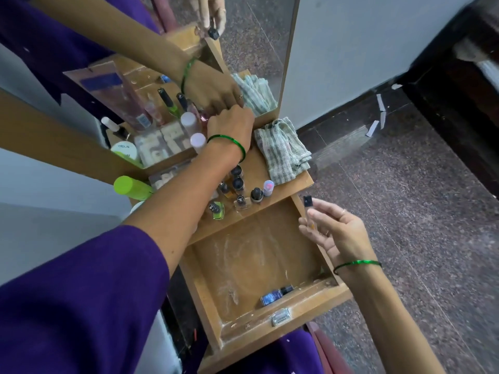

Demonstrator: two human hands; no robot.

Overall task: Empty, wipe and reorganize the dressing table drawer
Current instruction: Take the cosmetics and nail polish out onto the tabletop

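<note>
My right hand (337, 233) pinched a slim vial (309, 211) by its sides, just above the drawer's (243, 255) right wall. My left hand (231, 125) reached to the back of the table (294, 179), fingers curled among the bottles (237, 184) at the mirror (259, 36); whether that grip held one I could not tell. Emptying looked nearly done: one blue bottle (271, 296) lay against the dusty drawer's front wall. It needed lifting out next, then the cloth (280, 149).
</note>
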